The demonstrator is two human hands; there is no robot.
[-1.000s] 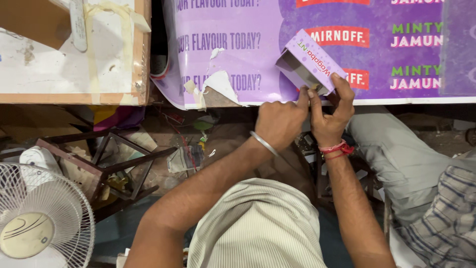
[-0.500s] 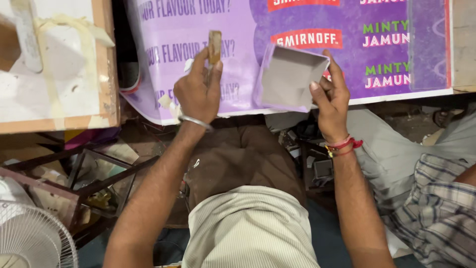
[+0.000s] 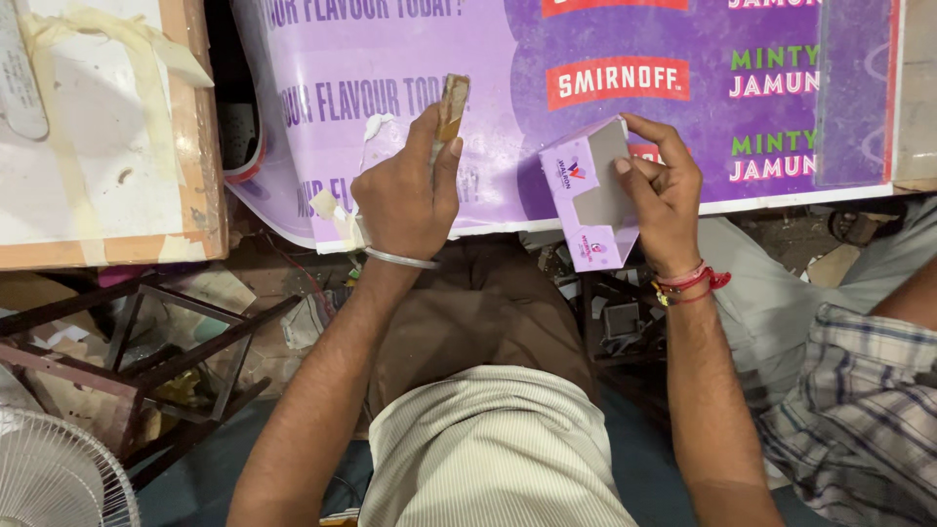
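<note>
Left hand [image 3: 402, 200]: my fingers are wrapped round a brown stick [image 3: 450, 102], its tip raised over the purple sheet [image 3: 508, 117].
Right hand [image 3: 664, 195]: fingers pinch the box [image 3: 590, 195] by its far corner, at the bench's near edge.
Risk: I judge the thin card could buckle or slip from so small a grip.
Risk: whatever is on the stick may smear the sheet.

A bare stretch of the purple printed sheet [image 3: 488, 59] is lying open between the two hands, leaving room to pass there. The left hand [image 3: 405, 195] is blocking the sheet's torn near edge, and the right hand [image 3: 664, 195] with its small purple box [image 3: 586, 195] is filling the middle. A taped board [image 3: 98, 137] is walling off the left side, and another person's legs [image 3: 830, 322] are crowding the right.
</note>
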